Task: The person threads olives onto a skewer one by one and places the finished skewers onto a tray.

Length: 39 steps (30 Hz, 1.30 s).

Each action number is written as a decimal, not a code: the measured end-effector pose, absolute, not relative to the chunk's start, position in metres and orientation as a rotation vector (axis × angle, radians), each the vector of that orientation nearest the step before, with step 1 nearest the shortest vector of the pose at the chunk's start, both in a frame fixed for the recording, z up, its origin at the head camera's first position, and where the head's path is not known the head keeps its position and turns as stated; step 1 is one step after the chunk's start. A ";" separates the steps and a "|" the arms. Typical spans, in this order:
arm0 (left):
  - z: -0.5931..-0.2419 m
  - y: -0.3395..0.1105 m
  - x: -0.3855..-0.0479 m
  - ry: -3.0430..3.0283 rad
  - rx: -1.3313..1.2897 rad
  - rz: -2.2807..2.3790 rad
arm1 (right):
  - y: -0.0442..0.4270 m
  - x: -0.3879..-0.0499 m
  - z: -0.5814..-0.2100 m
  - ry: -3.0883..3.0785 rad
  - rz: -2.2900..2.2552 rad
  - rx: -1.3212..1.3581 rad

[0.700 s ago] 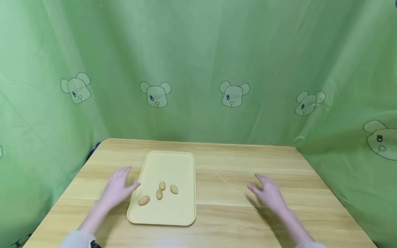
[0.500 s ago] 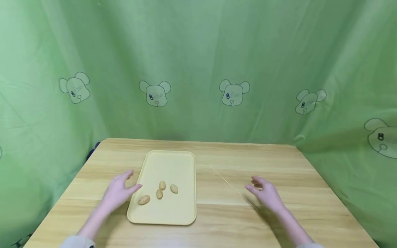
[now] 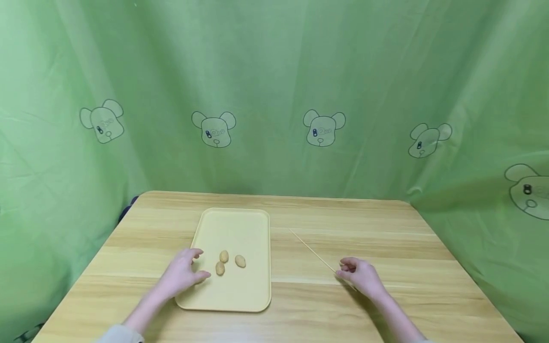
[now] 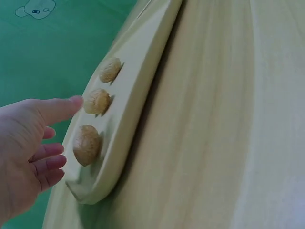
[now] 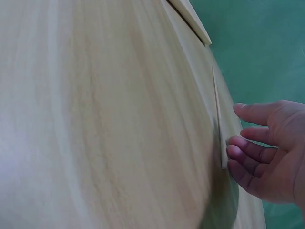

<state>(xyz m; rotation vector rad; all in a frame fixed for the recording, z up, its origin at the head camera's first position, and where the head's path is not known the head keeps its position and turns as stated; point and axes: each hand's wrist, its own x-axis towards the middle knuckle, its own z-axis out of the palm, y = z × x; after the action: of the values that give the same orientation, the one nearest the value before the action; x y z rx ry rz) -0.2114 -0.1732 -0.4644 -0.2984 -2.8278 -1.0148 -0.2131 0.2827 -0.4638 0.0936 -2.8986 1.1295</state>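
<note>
Several nuts (image 4: 96, 101) (tan, oval, wrinkled) lie on pale tray (image 3: 240, 228); L hand (image 3: 180, 274) nr them, fingers apart; R hand (image 3: 361, 277) ditto, nr stick (image 3: 313, 251).

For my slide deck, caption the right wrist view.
A right hand beside a thin stick on a wood-grained table, part of a tray beyond.

- A green curtain (image 3: 266, 71) is enclosing three sides, suggesting a screened-off booth.
- Cartoon heads (image 3: 216, 132) are repeating across the curtain.
- A wood-grain surface (image 3: 317, 307) is standing inside.
- The curtain is concealing the wider room, leaving its kind unclear.
</note>
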 end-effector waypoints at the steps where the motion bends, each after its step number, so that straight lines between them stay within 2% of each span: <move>1: -0.466 -0.173 -0.211 -2.832 -0.302 -1.017 | 0.283 -0.213 -0.465 -2.905 1.124 0.093; 15: -0.471 -0.175 -0.205 -2.878 -0.367 -0.895 | 0.274 -0.215 -0.471 -2.914 1.017 0.142; 39: -0.470 -0.177 -0.206 -2.903 -0.373 -0.989 | 0.274 -0.214 -0.472 -2.908 0.772 0.225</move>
<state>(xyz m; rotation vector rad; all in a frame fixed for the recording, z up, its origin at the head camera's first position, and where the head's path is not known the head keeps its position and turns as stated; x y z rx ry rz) -0.2063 -0.1766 -0.4701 -0.3731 -2.9029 -0.9893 -0.2135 0.2742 -0.4721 0.2247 -2.9078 0.7720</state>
